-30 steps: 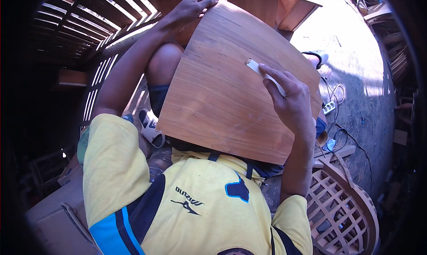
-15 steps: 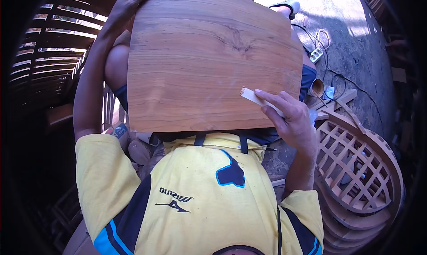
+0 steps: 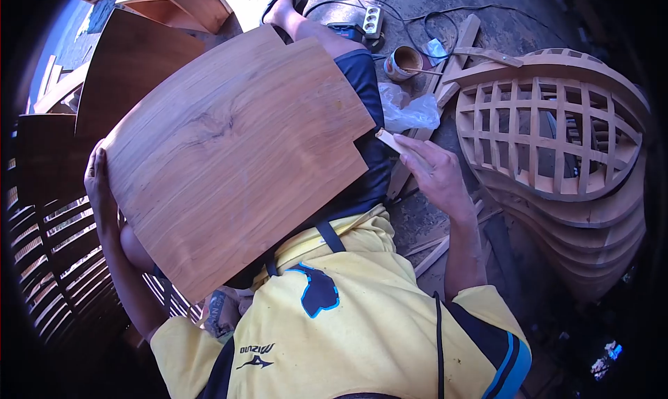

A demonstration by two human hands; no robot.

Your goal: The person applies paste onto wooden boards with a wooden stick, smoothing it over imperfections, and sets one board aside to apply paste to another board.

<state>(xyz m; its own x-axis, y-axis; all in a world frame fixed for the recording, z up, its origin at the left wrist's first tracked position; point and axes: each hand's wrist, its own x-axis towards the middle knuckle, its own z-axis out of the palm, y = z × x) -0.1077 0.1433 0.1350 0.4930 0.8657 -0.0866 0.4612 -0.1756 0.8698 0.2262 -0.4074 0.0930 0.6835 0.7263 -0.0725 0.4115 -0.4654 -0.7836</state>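
Note:
A wide wooden panel [image 3: 236, 148] with a notched right edge lies tilted across my lap. My left hand [image 3: 99, 180] grips its far left edge, fingers partly hidden by the board. In my right hand [image 3: 435, 173] a short pale stick [image 3: 393, 143] is pinched between thumb and fingers. The stick's darkened, rough tip is just beyond the panel's right edge, over my dark shorts.
A can of brown paste [image 3: 403, 63], a clear plastic bag [image 3: 410, 110] and a power strip [image 3: 373, 22] with cables lie on the floor ahead. Curved lattice frames [image 3: 550, 138] are stacked at right. A wooden box [image 3: 177, 6] stands at upper left.
My view has swung to the right. The stick has moved off the panel's face to beyond its right edge, and the panel's notched edge now shows. My left hand still holds the panel.

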